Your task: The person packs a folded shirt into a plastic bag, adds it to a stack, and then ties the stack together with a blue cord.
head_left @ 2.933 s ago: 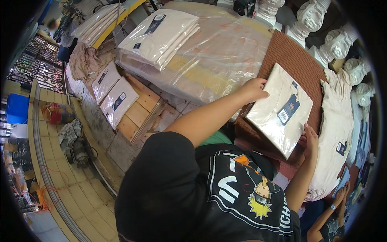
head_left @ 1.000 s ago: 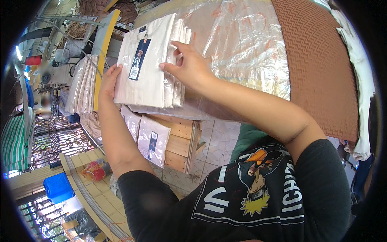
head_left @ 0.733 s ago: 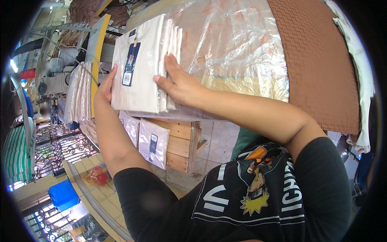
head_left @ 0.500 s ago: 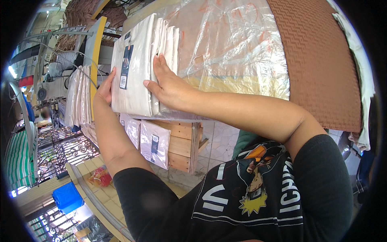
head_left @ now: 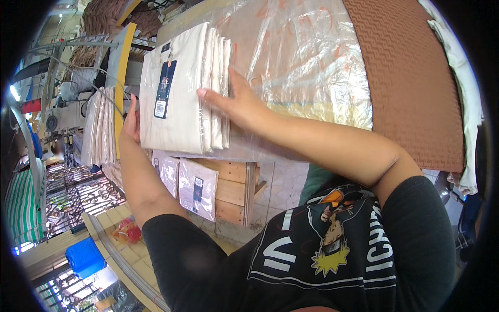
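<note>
A stack of cream folded garments in clear plastic bags sits at the left end of the plastic-covered table. The top garment carries a long navy tag. My left hand lies along the left side of the stack, fingers stretched and open. On the opposite side, my right hand is open against the uneven bag edges. Its thumb rests at the top package's edge and its index finger points away along the side. The undersides of both hands are partly hidden.
Clear plastic sheeting covers the table, with a brown textured mat to the right. A yellow-edged board stands at left, beside more bagged garments. Below are a wooden crate and pale bagged garments.
My right hand has shifted right and slightly nearer, from the top package to the stack's right side. The top package sits a little nearer and its lower layers look more even.
</note>
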`<state>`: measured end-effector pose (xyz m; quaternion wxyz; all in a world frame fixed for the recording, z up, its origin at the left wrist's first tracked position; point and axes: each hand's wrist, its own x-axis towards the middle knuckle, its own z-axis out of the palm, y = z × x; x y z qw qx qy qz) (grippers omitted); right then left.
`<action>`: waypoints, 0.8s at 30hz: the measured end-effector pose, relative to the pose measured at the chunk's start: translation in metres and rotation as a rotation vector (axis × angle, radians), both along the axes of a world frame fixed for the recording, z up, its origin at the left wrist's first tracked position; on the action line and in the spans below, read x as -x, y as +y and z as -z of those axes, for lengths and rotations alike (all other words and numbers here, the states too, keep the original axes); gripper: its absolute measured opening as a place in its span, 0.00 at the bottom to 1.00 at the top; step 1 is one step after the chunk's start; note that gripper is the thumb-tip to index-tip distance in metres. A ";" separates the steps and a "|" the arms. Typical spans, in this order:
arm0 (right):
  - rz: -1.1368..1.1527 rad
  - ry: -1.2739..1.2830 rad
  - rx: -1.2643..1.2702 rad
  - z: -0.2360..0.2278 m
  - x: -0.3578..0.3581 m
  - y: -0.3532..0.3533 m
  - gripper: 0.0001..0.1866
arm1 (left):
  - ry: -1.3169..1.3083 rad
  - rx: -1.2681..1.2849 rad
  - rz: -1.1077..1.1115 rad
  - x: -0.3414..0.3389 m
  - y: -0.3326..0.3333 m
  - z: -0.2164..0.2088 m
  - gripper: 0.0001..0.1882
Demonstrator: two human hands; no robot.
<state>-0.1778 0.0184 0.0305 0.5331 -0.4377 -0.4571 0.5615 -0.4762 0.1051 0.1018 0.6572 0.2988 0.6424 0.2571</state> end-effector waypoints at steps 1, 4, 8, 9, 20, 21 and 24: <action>-0.037 0.137 0.046 -0.003 -0.002 0.003 0.46 | -0.031 0.028 -0.015 0.000 -0.001 0.000 0.40; -0.094 0.408 0.155 -0.008 -0.002 0.016 0.40 | -0.156 -0.046 0.090 -0.012 -0.002 0.015 0.40; -0.284 0.475 0.220 -0.001 0.005 0.030 0.43 | -0.163 -0.041 0.104 -0.017 -0.010 0.020 0.39; -0.288 0.434 0.241 -0.001 0.007 0.030 0.43 | -0.175 -0.055 0.083 -0.016 -0.014 0.023 0.38; -0.094 0.202 -0.241 -0.010 -0.016 0.026 0.45 | -0.287 -0.211 -0.035 -0.057 -0.049 0.004 0.31; -0.105 0.168 -0.231 -0.019 -0.034 0.025 0.45 | -0.334 -0.230 -0.019 -0.076 -0.050 -0.005 0.31; -0.095 0.055 -0.225 -0.058 -0.095 -0.002 0.40 | -0.447 -0.172 0.068 -0.137 -0.067 -0.032 0.31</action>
